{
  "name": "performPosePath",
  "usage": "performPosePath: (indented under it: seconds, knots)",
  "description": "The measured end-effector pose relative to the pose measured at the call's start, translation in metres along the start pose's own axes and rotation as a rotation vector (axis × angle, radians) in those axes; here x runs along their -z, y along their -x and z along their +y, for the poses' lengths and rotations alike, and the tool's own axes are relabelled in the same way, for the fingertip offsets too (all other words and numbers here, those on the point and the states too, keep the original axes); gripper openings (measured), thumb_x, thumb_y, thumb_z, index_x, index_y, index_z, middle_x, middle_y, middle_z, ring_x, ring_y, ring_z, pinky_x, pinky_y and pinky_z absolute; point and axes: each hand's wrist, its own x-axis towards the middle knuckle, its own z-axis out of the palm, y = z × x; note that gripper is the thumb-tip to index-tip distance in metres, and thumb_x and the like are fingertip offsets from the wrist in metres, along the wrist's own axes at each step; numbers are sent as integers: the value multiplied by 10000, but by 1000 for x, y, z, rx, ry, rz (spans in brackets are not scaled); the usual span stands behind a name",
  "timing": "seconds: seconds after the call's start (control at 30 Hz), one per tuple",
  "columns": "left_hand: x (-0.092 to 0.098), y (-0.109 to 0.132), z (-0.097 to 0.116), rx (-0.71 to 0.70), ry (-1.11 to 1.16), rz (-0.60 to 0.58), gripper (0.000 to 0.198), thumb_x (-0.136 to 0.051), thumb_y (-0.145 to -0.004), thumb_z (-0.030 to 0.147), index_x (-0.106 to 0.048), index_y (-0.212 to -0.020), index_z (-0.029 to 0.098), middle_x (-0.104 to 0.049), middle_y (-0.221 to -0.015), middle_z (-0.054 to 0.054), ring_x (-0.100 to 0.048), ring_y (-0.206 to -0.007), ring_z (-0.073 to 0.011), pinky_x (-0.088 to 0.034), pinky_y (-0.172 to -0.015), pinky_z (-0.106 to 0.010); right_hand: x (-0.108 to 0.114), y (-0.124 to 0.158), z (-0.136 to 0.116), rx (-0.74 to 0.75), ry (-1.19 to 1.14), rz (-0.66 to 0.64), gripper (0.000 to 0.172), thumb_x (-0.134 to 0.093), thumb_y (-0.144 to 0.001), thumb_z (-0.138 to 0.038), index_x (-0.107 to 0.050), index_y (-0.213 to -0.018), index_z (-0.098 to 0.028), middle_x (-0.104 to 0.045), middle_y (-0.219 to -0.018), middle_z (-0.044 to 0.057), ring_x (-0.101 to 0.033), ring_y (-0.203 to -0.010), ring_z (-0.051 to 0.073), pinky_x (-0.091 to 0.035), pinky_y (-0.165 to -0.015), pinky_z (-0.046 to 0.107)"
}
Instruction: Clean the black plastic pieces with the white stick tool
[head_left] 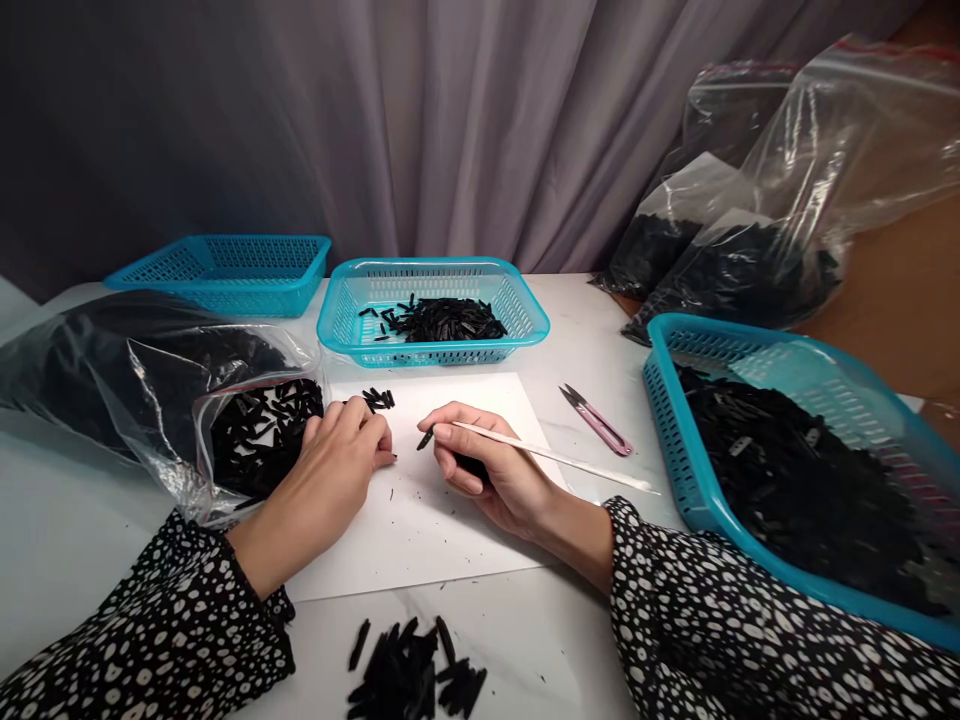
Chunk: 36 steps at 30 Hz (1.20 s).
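My left hand [330,470] rests on a white paper sheet [420,530], fingers curled, with a small black piece at its fingertips. My right hand [487,465] is closed on a thin white stick [570,462] whose dark tip points left toward the left hand; it also seems to hold black pieces in the palm. A few small black pieces [379,399] lie on the paper just beyond the left hand. A pile of black pieces [416,675] lies near the table's front edge.
A turquoise basket [525,310] with black pieces stands behind the paper, an empty one [225,270] at back left, a full one [675,440] at right. Open plastic bags of black pieces lie at left [150,390] and back right [787,200]. Pink snips [596,420] lie right of the paper.
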Motion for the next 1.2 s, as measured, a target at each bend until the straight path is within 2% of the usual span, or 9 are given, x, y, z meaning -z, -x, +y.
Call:
performPosePath:
  seconds: [0.13, 0.27, 0.37, 0.5, 0.73, 0.87, 0.97, 1.07, 1.2]
  knots:
    - [8, 0, 9, 48, 457, 102, 150, -536, -912, 219, -576, -768, 223, -586, -797, -3, -553, -777, -201, -425, -733, -352, -1, -2, 0, -11, -30, 23, 196, -664, -816, -333, -562, -732, -189, -603, -512, -36, -271, -345, 41, -113, -362, 189]
    - [17, 0, 23, 212, 946, 65, 117, -683, -829, 325, -672, -806, 211, -635, -708, 15, -592, -680, -166, -480, -648, -301, -2, -2, 0, -15, 38, 39, 353, -752, -811, -374, -492, -659, -190, -568, -495, -52, -278, -358, 29, -139, -367, 179]
    - [18, 0, 27, 286, 1101, 89, 132, -758, -768, 310, -732, -836, 200, -690, -741, -4, -643, -726, -168, -527, -708, -304, -3, -1, 0, -3, 58, 41, 342, -831, -757, -346, -539, -693, -180, -557, -520, -60, -305, -392, 30, -148, -386, 184]
    - [15, 2, 27, 329, 1165, 116, 188, -808, -732, 307, -718, -850, 192, -700, -754, -9, -661, -724, -165, -560, -718, -308, -3, -1, 0, -4, 65, 46, 261, -826, -771, -356, -657, -812, -162, -593, -568, -39, -314, -409, 36, -146, -395, 200]
    - [14, 5, 27, 284, 1116, 142, 253, -821, -718, 297, -663, -889, 201, -695, -833, -8, -670, -824, -169, -564, -750, -298, -2, 0, 1, -2, 52, 32, 232, -797, -804, -350, -672, -794, -155, -605, -580, -31, -315, -408, 33, -149, -401, 206]
    - [19, 3, 23, 245, 1042, 63, 240, -746, -787, 360, -638, -944, 214, -693, -857, -19, -671, -827, -196, -546, -735, -328, -2, 0, 0, 9, 61, 44, 250, -804, -792, -363, -663, -775, -158, -598, -565, -34, -306, -408, 33, -150, -403, 205]
    - [25, 0, 12, 111, 683, -11, 157, -579, -909, 368, -642, -961, 234, -678, -862, -26, -637, -819, -221, -495, -735, -358, -2, 0, 0, 6, 55, 62, 253, -821, -770, -356, -664, -776, -159, -591, -560, -38, -314, -412, 35, -149, -401, 204]
    - [28, -1, -1, -39, 230, -19, 86, -567, -885, 274, -622, -828, 242, -635, -853, -30, -584, -855, -253, -440, -752, -370, -2, 0, 0, -13, 51, 73, 235, -818, -771, -343, -687, -825, -154, -589, -555, -40, -312, -408, 35, -141, -399, 207]
    - [22, 2, -13, -80, 53, -130, 119, -550, -874, 196, -600, -775, 238, -598, -807, -33, -544, -817, -256, -406, -702, -354, -2, 0, -1, -18, 48, 67, 234, -818, -755, -318, -709, -878, -152, -584, -535, -46, -305, -398, 36, -141, -393, 209]
